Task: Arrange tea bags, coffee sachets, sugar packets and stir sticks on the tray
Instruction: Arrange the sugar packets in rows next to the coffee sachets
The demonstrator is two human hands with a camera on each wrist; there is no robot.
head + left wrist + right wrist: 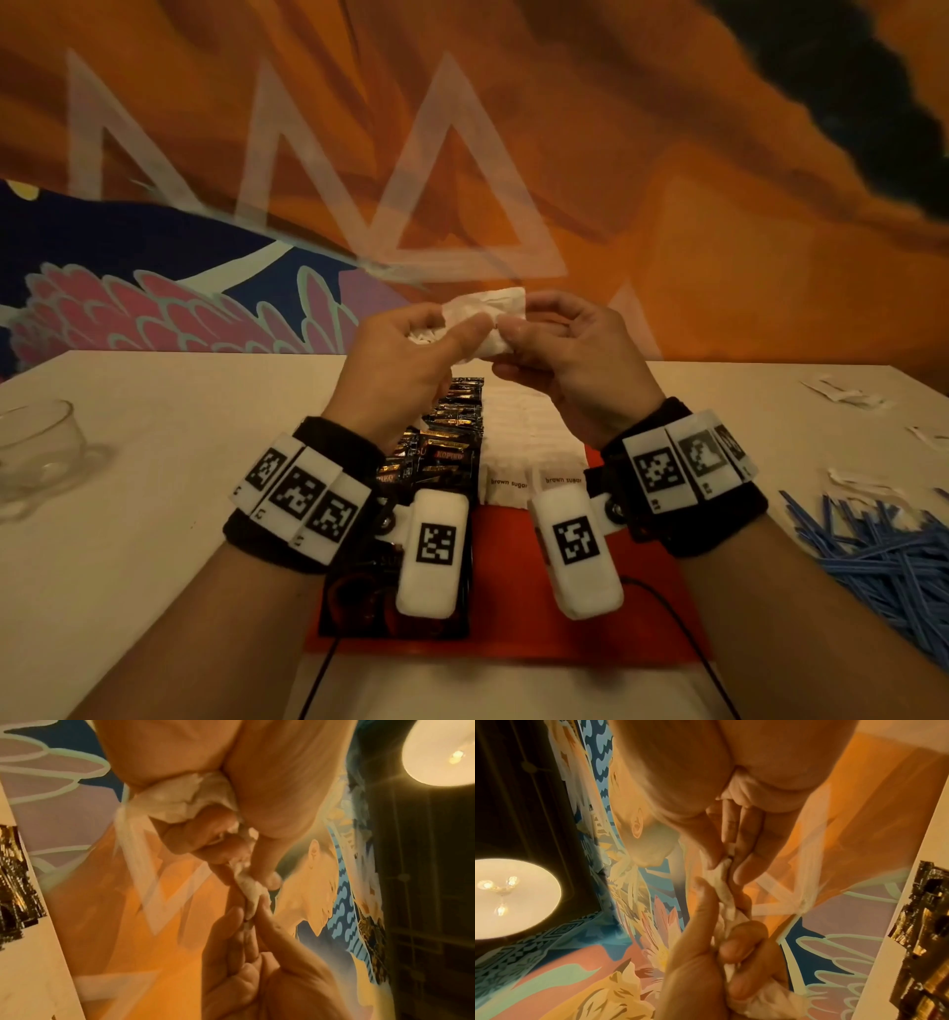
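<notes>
Held above the counter: a crumpled white packet [485, 308], pinched between left hand [405, 354] and right hand [565, 349], creased and bunched. On the red tray [575, 632], lying flat in a column: dark, glossy coffee sachets [452, 442], overlapping. Just beside them to the right: white sugar packets [534, 452], the nearest two marked "brown sugar". Heaped on the counter well right of the tray: blue stir sticks [883, 555], crossed every way. Scattered beyond them: a few white packets [847, 393], too blurred to tell apart.
</notes>
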